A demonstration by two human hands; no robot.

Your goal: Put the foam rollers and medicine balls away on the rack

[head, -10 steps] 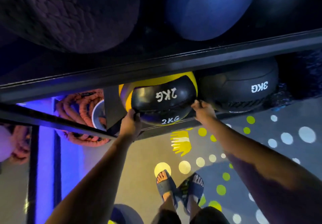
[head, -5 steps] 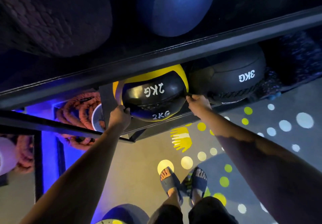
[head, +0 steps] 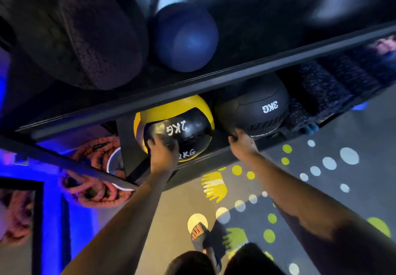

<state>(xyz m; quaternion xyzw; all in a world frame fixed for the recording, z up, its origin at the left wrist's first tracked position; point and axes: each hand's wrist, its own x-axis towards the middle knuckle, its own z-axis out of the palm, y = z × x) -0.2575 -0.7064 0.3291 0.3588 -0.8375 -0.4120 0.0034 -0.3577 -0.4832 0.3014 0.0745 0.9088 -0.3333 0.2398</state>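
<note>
A yellow and black 2KG medicine ball (head: 182,114) sits on the lower shelf of the black rack (head: 235,75), at its left end. My left hand (head: 162,152) presses flat on the ball's front face, covering part of the lower label. Right of it lies a black 3KG medicine ball (head: 255,107). My right hand (head: 242,144) is at the gap between the two balls, with bent fingers touching the 3KG ball's lower left edge. A dark speckled foam roller (head: 317,90) lies further right on the same shelf.
On the upper shelf are a large dark textured roller (head: 85,39) and a blue ball (head: 184,37). A coiled orange rope (head: 96,152) lies left of the rack. My sandalled foot (head: 199,236) stands on the dotted floor (head: 321,167) below.
Both hands held the 2KG ball by its sides. Now my left hand has shifted onto its front, and my right hand has come off it toward the 3KG ball.
</note>
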